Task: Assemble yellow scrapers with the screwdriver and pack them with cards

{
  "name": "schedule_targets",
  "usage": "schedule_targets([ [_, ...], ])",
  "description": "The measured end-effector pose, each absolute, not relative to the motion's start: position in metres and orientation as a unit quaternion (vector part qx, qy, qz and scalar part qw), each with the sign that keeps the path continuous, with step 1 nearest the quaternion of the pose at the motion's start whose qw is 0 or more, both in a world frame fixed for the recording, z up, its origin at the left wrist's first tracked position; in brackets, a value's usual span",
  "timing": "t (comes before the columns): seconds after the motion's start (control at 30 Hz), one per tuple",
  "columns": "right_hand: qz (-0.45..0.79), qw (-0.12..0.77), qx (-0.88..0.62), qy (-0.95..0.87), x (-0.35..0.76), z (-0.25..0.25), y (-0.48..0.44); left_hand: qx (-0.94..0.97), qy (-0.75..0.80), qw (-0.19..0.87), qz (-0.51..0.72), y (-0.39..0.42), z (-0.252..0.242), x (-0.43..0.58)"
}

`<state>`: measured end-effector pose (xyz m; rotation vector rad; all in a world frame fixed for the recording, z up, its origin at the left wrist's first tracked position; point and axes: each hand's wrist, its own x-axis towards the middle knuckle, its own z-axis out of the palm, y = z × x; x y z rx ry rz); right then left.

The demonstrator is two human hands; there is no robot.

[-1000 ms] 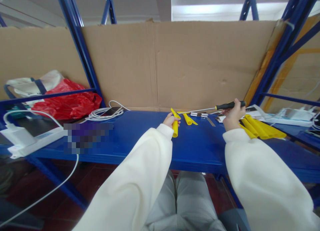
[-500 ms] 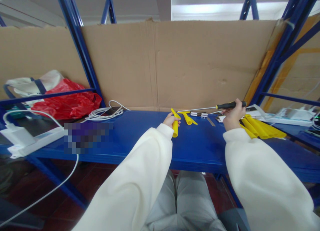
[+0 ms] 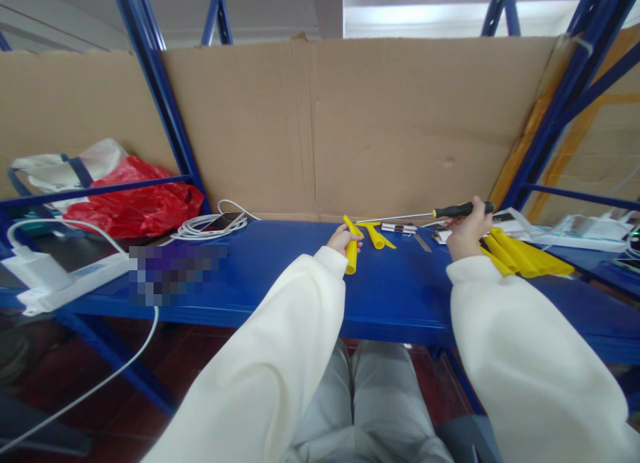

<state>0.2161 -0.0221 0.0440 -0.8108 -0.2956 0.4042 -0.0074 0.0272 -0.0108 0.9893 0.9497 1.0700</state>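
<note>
In my left hand (image 3: 341,239), fingers wrapped round it, is a yellow tube-like piece (image 3: 352,256) that points away from me over the shelf. My right hand (image 3: 470,229) grips the black and yellow handle of a long screwdriver (image 3: 400,217). Its thin metal shaft runs left, and the tip is at the yellow piece near my left fingers; whether it touches is too small to tell. Just right of my left hand lies another yellow piece (image 3: 376,237) with a flared end. Several yellow tube-like pieces (image 3: 530,256) lie beside and beyond my right wrist.
The blue shelf (image 3: 290,283) has a cardboard sheet (image 3: 240,129) behind it. A thin metal strip (image 3: 423,243) and small clips (image 3: 399,229) lie mid-shelf. At left are a coiled white cable (image 3: 205,228), a red plastic bag (image 3: 140,199) and a power strip (image 3: 80,283). Blue posts (image 3: 165,109) stand either side.
Almost nothing differs. Both hands keep their holds on the yellow piece and the screwdriver, and the view has shifted very slightly.
</note>
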Motion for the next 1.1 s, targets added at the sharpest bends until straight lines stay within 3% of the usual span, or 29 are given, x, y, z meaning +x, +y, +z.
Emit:
schedule_targets([
  [0.87, 0.213, 0.869, -0.432, -0.111, 0.2178, 0.0435, -0.0248, 0.412, 0.355, 0.707, 0.452, 0.0272, -0.0076, -0.0097],
  [1.1, 0.218, 0.859, -0.45, -0.115, 0.218, 0.0429, -0.0219, 0.423, 0.384, 0.674, 0.468, 0.0272, -0.0085, -0.009],
])
